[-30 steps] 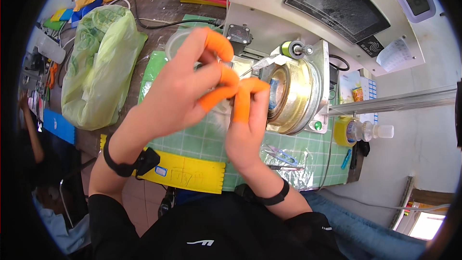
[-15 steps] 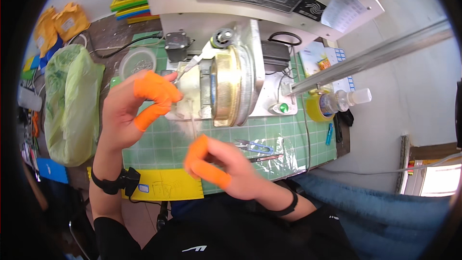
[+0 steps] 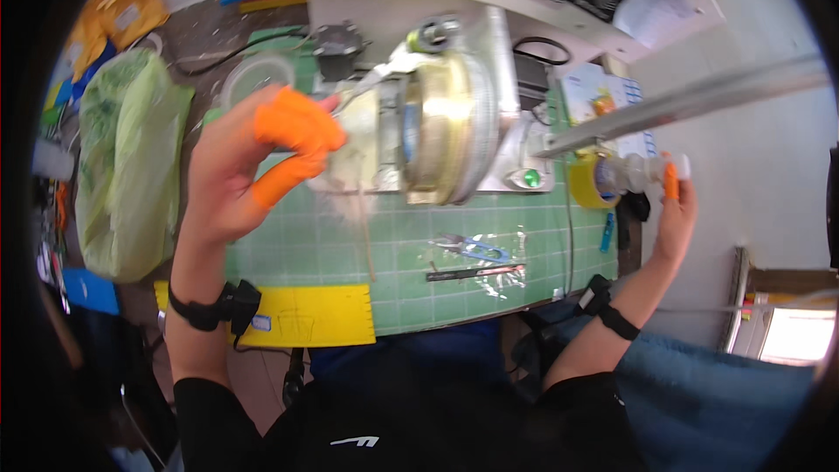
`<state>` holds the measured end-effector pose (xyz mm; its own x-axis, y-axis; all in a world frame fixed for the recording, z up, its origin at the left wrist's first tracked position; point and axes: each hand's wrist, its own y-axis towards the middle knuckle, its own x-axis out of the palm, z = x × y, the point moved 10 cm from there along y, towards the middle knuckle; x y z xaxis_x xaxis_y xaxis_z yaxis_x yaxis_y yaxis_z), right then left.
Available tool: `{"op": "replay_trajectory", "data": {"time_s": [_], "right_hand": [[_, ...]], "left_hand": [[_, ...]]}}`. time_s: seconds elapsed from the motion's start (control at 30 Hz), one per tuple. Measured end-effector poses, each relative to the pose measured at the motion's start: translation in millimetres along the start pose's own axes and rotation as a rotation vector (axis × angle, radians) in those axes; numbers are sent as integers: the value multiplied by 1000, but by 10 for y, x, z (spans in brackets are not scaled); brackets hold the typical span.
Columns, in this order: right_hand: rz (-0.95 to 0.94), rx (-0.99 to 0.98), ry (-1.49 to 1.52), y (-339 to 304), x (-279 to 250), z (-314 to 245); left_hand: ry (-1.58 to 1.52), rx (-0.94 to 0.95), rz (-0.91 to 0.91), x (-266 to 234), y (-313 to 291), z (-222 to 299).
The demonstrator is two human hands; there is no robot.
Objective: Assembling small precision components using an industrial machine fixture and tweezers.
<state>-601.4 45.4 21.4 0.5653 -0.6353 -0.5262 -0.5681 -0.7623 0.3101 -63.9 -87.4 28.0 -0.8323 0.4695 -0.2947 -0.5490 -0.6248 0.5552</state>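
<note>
At the far left, a pale green plastic bag [image 3: 131, 179] lies on the dark desk [image 3: 205, 31], with a clear round tub [image 3: 255, 79] to its right. Next comes the left hand [image 3: 229, 166], whose orange-covered fingers [image 3: 295, 122] curl in toward the thumb, their tips close together; whether anything is pinched there cannot be told. Below it, a yellow strip [image 3: 319, 310] lies along the near edge of a green gridded mat [image 3: 393, 249]. The gold-coloured drum [image 3: 441, 135] of a machine stands beyond the mat's middle, and nearer lie blue-handled snips [image 3: 479, 249] and a slim dark tool [image 3: 463, 274], side by side. Farther right, a clear bottle [image 3: 633, 173] stands by a yellow ring [image 3: 587, 182]. The right hand [image 3: 677, 218] is at its white cap, fingers extended and slightly bent; how firmly they grip cannot be told.
</note>
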Motion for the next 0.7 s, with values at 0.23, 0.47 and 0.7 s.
{"op": "replay_trajectory", "data": {"time_s": [0.23, 0.47, 0.7], "right_hand": [[264, -270, 663, -281, -483, -1143], [-187, -393, 567, -877, 1264, -2340], [-134, -658, 376, -1156, 2093, -2798]], "left_hand": [[-10, 60, 9, 10, 37, -6], [18, 67, 26, -24, 18, 6], [22, 114, 45, -32, 15, 9]]}}
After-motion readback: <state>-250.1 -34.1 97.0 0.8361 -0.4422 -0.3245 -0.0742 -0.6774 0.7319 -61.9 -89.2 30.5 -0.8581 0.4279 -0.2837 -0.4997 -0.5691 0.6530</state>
